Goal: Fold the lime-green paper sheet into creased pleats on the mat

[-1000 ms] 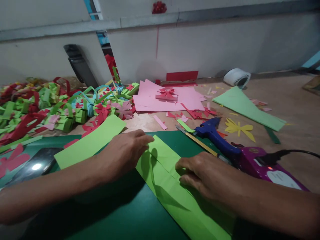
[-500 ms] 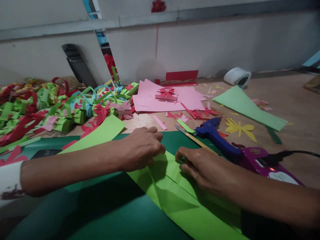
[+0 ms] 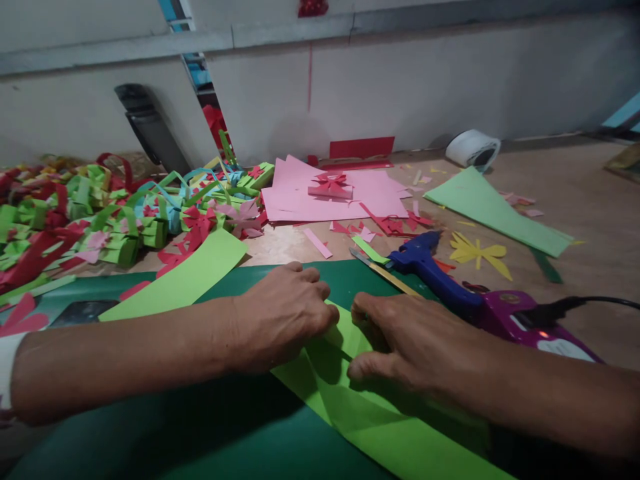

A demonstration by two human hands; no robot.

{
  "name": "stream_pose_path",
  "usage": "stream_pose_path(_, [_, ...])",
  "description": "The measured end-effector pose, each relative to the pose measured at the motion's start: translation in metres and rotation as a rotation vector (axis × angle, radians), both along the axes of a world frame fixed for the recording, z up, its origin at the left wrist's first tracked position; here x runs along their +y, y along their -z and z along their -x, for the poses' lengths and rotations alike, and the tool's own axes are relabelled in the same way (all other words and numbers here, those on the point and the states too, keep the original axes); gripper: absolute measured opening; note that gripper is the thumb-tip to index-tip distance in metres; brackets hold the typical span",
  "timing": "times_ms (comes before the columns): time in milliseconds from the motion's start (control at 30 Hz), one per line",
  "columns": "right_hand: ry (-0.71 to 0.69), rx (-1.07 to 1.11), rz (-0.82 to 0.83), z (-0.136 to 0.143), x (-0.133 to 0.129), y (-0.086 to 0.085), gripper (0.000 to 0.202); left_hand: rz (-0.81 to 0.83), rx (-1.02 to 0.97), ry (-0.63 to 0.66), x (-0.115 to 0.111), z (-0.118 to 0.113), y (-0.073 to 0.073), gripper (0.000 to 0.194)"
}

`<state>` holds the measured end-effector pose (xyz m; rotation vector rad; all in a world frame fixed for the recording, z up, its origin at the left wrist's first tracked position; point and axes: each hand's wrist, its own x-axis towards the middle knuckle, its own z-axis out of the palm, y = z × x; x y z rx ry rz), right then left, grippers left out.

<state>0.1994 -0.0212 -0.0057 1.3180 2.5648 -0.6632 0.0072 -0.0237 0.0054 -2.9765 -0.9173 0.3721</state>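
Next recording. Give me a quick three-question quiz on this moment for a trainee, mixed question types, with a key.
1. True or false: the left hand and the right hand are both at the long green paper strip.

2. What sits on the pink sheets?
a) a white roll
b) a pink roll topped with red paper
c) a yellow butterfly cutout

3. Which hand is nearer the glue gun?

Key: 1 true; 2 b; 3 the right hand.
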Motion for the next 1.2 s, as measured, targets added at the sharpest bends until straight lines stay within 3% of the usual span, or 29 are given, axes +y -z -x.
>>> stream_pose_path(200, [-0.1,-0.145,-0.134,0.01,-0.01,-0.003,0.027,0.036,-0.013,-0.044,-0.001,0.001,0.003,0.008])
stream_pose_path(467, [-0.135,-0.194,-0.182,0.017,-0.011,-0.007,0.019,0.048,-0.054,-0.163,-0.005,0.006,0.011,0.014])
stream_pose_path(700, [-0.11,-0.152,-0.121,0.021,0.011,-0.018,0.01,0.082,-0.131,-0.324,-0.002,0.008,0.012,0.013])
stream_pose_path(967, [-0.02,-0.094,0.081,0.033,0.03,-0.03,0.012,0.093,-0.224,-0.347,-0.001,0.011,0.013,0.011])
stream_pose_path(1200, [-0.06,-0.094,0.034,0.045,0.04,-0.027,0.012,0.259,-0.28,-0.497,-0.012,0.018,0.007,0.03])
